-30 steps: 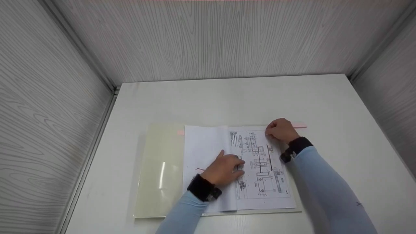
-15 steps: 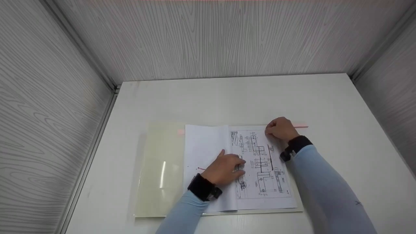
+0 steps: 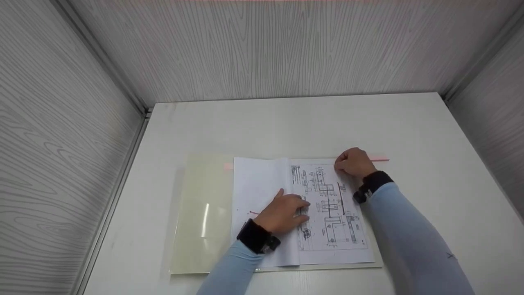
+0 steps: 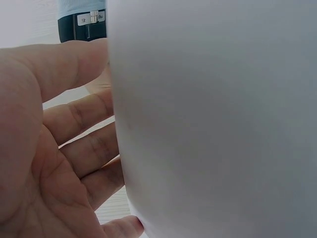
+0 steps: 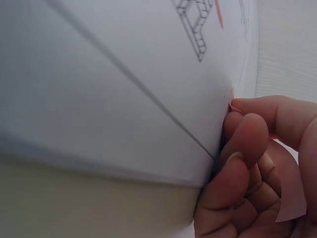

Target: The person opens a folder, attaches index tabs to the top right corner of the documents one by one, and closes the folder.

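A white booklet page with a line drawing (image 3: 327, 213) lies face up over a pale yellow-green cover (image 3: 196, 229). Over its left part is a blank white sheet (image 3: 258, 176). My left hand (image 3: 282, 214) rests where this sheet meets the drawing, fingers loosely spread; in the left wrist view a white sheet (image 4: 213, 119) hides some fingertips. At the drawing's top right corner, my right hand (image 3: 354, 164) has curled fingers and pinches a pink paper strip (image 5: 291, 198) against the page edge. That strip's far end (image 3: 378, 158) sticks out to the right.
A second pink tab (image 3: 228, 166) shows at the blank sheet's left edge. The white table (image 3: 294, 127) is bounded by wood-grain panels at the back (image 3: 286, 49), left (image 3: 65, 143) and right (image 3: 487, 135). Both wrists wear black straps.
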Available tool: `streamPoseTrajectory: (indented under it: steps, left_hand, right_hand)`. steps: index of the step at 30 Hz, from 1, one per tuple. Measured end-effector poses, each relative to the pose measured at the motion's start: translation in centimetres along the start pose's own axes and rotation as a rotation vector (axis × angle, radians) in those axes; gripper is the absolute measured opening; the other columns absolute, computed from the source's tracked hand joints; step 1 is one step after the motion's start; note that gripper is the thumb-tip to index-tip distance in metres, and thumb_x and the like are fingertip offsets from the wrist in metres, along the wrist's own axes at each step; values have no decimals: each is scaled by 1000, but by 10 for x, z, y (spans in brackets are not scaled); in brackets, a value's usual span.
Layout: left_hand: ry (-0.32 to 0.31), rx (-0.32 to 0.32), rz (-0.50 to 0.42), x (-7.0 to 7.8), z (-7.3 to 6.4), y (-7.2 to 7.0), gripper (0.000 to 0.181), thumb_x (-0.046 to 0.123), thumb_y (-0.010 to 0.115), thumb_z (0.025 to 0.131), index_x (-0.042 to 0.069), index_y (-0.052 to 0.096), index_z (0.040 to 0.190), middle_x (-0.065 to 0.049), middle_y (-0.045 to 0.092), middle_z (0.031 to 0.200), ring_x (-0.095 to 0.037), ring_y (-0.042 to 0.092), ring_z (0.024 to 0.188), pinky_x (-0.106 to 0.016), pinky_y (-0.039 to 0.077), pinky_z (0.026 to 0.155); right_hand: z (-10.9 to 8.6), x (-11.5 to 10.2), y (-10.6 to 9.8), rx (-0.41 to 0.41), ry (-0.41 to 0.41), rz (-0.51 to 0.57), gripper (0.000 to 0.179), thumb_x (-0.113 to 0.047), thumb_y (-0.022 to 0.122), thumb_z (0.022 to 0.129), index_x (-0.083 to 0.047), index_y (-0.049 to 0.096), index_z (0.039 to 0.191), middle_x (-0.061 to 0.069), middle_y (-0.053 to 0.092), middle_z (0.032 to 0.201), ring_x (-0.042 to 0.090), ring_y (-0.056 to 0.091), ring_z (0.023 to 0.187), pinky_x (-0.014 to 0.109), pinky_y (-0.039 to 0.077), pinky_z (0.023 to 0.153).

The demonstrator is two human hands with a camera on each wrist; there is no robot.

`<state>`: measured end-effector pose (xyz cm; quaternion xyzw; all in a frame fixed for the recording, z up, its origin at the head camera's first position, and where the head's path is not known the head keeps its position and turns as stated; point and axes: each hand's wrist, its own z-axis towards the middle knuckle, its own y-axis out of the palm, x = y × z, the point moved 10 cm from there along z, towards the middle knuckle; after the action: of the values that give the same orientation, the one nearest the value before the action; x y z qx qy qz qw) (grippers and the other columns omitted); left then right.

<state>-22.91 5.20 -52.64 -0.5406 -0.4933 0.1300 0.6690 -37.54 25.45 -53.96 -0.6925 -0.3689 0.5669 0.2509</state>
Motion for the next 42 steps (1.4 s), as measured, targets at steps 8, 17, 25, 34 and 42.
streamPoseTrajectory:
  steps: [8,17,25,34,42]
  left_hand:
    - [-2,2,-13,-2,0,1,38,37,66,90,20,66,123,9,63,121,-9,52,121,-49,11,115]
    - [21,0,30,0,1,2,39,37,65,91,20,65,126,8,62,123,-10,51,123,-51,14,114]
    - [6,-3,5,-1,1,2,38,37,66,90,20,65,124,8,63,122,-10,52,122,-50,12,115]
    - [21,5,-1,0,2,1,38,37,65,91,20,65,124,8,63,121,-11,53,120,-51,13,115]
    - [23,1,-6,1,3,2,38,35,66,90,18,66,124,8,63,121,-10,53,119,-51,14,114]
  right_hand:
    - [-4,-2,-5,14,14,-83,19,-25,68,85,-7,67,93,12,60,102,27,55,82,34,45,66]
    - [-3,7,-4,1,-13,-65,20,-23,63,86,-7,67,97,12,61,99,27,54,84,35,43,68]
    - [-6,8,-5,5,4,-37,18,-21,65,85,-7,66,96,9,63,88,25,56,77,33,45,65]
    - [-4,13,-6,-13,13,-20,20,-20,64,88,-7,63,103,12,61,101,28,55,87,36,45,73]
    - [-5,18,-7,-18,10,-15,21,-17,60,89,-6,62,107,14,59,103,30,53,90,39,45,76]
